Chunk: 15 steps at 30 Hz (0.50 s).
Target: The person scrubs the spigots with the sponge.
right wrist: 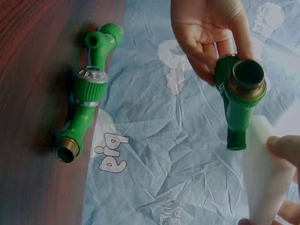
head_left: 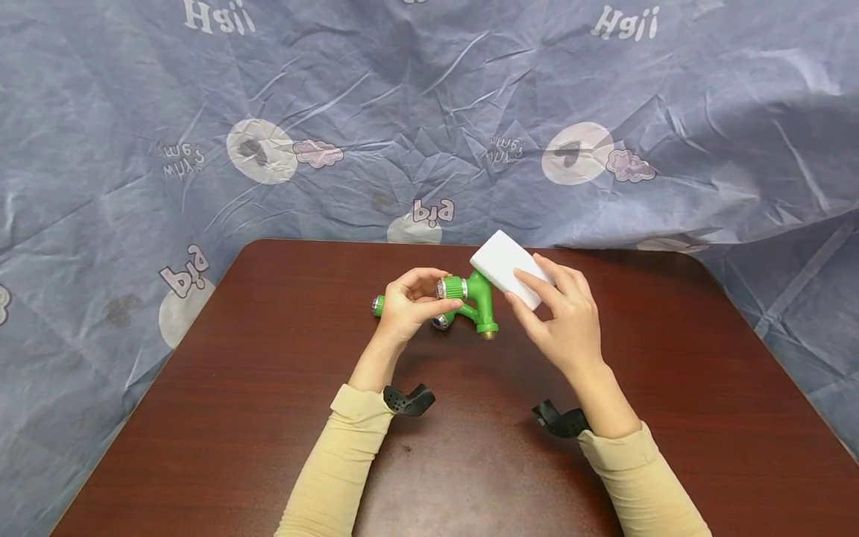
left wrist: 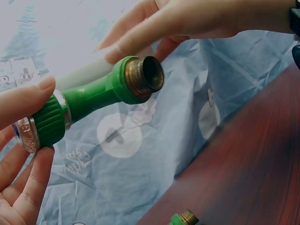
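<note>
My left hand (head_left: 405, 307) grips a green tap (head_left: 482, 297) by its ribbed knob, thumb on one side and fingers on the other. The tap is raised over the table, and its brass threaded end (left wrist: 145, 75) faces the camera in the left wrist view. My right hand (head_left: 570, 321) pinches a white sponge block (head_left: 508, 267) between thumb and fingers. One end of the sponge is right at the tap's body, overlapping it in the head view. In the right wrist view, the sponge (right wrist: 263, 178) stands beside the tap's narrow green outlet (right wrist: 236, 139).
Behind the held tap, more green tapware (right wrist: 84, 117) with two knobs lies on the dark brown table (head_left: 268, 418). A grey-blue printed cloth (head_left: 403, 112) hangs along the table's far edge. Black wrist mounts (head_left: 411, 400) sit at both cuffs.
</note>
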Tool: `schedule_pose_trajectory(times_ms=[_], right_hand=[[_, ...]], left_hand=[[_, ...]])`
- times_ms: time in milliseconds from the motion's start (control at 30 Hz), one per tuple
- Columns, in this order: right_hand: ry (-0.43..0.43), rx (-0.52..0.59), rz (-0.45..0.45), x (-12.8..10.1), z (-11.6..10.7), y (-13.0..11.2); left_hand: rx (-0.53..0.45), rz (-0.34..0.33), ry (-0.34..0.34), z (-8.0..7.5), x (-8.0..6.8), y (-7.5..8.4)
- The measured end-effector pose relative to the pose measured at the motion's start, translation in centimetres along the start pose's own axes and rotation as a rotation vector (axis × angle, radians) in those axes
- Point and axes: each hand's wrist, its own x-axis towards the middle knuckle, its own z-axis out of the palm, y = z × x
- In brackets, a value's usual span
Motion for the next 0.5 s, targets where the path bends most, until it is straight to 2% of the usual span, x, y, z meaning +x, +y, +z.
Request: schedule_pose_trajectory(times_ms=[100, 233, 367, 500], right_hand=[[0.002, 0.060, -0.032, 0.1, 0.0, -0.3], [-0.047, 0.112, -0.111, 0.2, 0.1, -1.0], [-0.093, 0.098, -0.158, 0.1, 0.3, -1.2], [-0.072, 0.048, -0.129, 0.0, 0.2, -0.7]], left_hand=[[0.000, -0.010, 0.006, 0.1, 0.0, 0.1], [-0.003, -0.020, 0.004, 0.1, -0.1, 0.3], [0.000, -0.025, 0.001, 0.3, -0.2, 0.6], [0.002, -0.010, 0.004, 0.4, -0.1, 0.7]])
